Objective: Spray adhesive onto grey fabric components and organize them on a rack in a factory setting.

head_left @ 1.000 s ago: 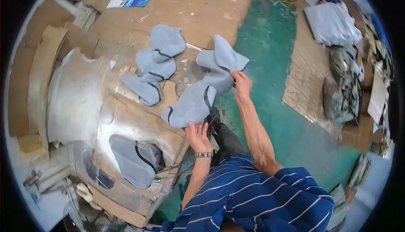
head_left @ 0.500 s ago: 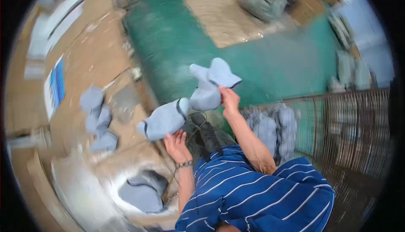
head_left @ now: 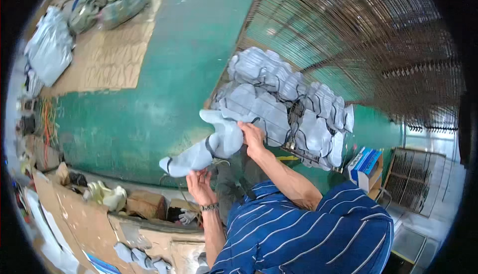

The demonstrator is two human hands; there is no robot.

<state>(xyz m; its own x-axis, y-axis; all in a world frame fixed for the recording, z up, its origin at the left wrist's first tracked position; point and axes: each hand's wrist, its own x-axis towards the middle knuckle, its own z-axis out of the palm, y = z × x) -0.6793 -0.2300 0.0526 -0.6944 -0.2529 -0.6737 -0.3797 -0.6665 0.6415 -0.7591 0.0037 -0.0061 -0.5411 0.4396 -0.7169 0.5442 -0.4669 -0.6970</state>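
Note:
My left hand point(head_left: 200, 188) holds the lower edge of a light grey, sock-shaped fabric piece point(head_left: 190, 158) with dark edging. Between thumb and fingers, my right hand point(head_left: 253, 137) grips another grey sock-shaped piece point(head_left: 229, 138), whose narrow end points up and left. The two pieces overlap or touch in front of me. Just beyond my right hand, rows of similar grey pieces point(head_left: 254, 104) lie on a wire rack. The fingertips of my left hand are partly hidden by the piece.
A tall stack of wire racks point(head_left: 368, 30) rises at the far right. Green floor point(head_left: 129, 134) stretches ahead, with cardboard point(head_left: 112, 60) and filled bags point(head_left: 50, 45) on it. At the lower left is a cardboard-covered bench point(head_left: 74, 204) with more grey pieces point(head_left: 142, 258). A blue-and-white box point(head_left: 366, 167) stands right.
My view has turned right, away from the bench and toward the loaded rack. Both hands keep hold of their grey pieces, which have come closer together.

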